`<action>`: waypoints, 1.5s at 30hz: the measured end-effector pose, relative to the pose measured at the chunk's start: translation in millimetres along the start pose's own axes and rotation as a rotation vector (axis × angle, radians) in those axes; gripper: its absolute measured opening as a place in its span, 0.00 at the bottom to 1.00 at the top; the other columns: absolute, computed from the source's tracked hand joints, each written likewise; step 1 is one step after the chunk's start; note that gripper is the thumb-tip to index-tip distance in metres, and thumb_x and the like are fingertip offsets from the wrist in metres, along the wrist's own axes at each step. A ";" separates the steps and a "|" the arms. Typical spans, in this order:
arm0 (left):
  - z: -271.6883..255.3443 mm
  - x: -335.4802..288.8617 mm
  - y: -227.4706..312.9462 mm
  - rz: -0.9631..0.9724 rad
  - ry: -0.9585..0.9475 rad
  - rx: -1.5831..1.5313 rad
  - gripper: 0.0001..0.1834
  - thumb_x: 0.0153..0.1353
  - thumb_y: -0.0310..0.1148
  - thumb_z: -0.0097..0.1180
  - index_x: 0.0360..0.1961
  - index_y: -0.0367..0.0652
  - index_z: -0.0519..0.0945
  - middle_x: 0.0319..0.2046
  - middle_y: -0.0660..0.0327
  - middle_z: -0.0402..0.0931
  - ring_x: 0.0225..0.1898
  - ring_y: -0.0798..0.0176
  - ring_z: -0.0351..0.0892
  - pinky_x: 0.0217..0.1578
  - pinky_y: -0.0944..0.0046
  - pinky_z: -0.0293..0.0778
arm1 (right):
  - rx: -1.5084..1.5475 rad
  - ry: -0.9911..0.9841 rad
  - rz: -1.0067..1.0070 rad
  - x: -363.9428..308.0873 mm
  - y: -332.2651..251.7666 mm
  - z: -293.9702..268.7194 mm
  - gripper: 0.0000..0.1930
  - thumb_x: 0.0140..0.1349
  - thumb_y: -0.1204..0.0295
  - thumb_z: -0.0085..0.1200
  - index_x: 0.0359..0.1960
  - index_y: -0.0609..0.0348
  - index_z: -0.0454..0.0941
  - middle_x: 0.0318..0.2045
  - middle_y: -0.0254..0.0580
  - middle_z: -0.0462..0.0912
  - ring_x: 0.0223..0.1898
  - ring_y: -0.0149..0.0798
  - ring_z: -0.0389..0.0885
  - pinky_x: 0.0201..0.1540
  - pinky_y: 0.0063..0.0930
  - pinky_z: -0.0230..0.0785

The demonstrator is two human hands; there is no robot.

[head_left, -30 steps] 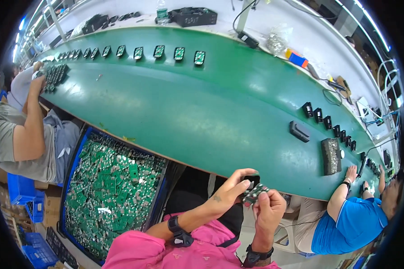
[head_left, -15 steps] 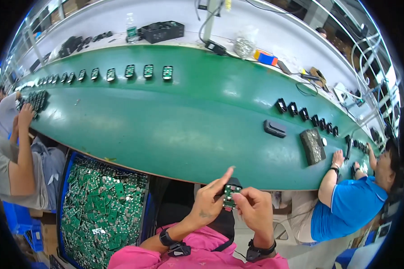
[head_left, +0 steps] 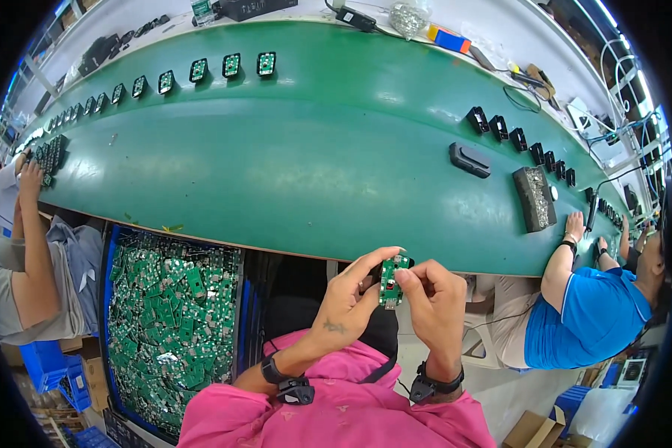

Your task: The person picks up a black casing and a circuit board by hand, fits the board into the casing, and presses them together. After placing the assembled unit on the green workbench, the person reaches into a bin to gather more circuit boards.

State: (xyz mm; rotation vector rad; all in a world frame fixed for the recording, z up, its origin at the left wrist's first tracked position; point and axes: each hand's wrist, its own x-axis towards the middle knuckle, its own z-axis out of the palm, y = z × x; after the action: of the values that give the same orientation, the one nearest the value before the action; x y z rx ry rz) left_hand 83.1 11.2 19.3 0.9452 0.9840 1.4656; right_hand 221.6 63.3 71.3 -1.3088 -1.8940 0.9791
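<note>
A small green circuit board [head_left: 390, 285] is held up in front of my body, just off the table's near edge. My left hand [head_left: 345, 305] is closed on its left side, with the fingers bent behind it. My right hand [head_left: 436, 300] is closed on its right side, the thumb pressing on the board's face. A bit of black shows behind the board's upper right corner; how the two fit together is hidden by my fingers.
A blue-edged bin [head_left: 173, 328] heaped with circuit boards stands at my left. On the green table [head_left: 276, 179] are a row of boards in black cases [head_left: 231, 66], several black cases [head_left: 518, 139] and a dark block [head_left: 534, 198]. Co-workers sit on both sides.
My view has tipped, so the table sits higher in the picture. My left index finger, stretched out before, is now bent in against the board, and the board stands more upright between my hands.
</note>
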 end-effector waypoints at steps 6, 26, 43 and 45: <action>-5.4 -1.4 3.8 -0.175 -0.063 -0.359 0.28 0.63 0.16 0.46 0.66 0.36 0.66 0.57 0.56 0.70 0.54 0.68 0.74 0.53 0.67 0.74 | -0.015 0.085 -0.029 -3.8 1.3 7.7 0.13 0.64 0.70 0.62 0.26 0.68 0.77 0.15 0.32 0.73 0.18 0.21 0.65 0.20 0.21 0.56; -3.3 3.6 -5.1 0.018 0.127 0.306 0.18 0.72 0.29 0.46 0.60 0.35 0.70 0.45 0.55 0.80 0.44 0.68 0.78 0.46 0.67 0.76 | -0.024 0.082 -0.020 -6.8 18.3 32.2 0.11 0.68 0.69 0.57 0.42 0.65 0.76 0.24 0.50 0.81 0.23 0.46 0.82 0.26 0.35 0.71; -13.8 14.1 15.8 -0.118 -0.031 0.299 0.23 0.70 0.27 0.45 0.66 0.39 0.68 0.33 0.60 0.77 0.25 0.72 0.77 0.25 0.70 0.75 | -0.130 0.073 -0.146 -2.5 22.2 22.7 0.14 0.68 0.69 0.55 0.50 0.65 0.78 0.28 0.52 0.83 0.27 0.49 0.83 0.30 0.35 0.73; -14.0 14.4 12.4 -0.118 -0.043 0.325 0.23 0.71 0.27 0.45 0.66 0.39 0.68 0.32 0.61 0.76 0.24 0.73 0.76 0.25 0.70 0.74 | -0.097 0.054 -0.077 -2.3 21.9 23.2 0.14 0.69 0.69 0.55 0.51 0.66 0.77 0.28 0.54 0.83 0.27 0.50 0.83 0.30 0.36 0.73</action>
State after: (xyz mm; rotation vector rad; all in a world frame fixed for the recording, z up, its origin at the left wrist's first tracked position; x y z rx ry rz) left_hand 64.4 23.4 26.8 1.1249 1.2488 1.2035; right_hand 213.8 60.9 40.4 -1.2940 -1.9569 0.8141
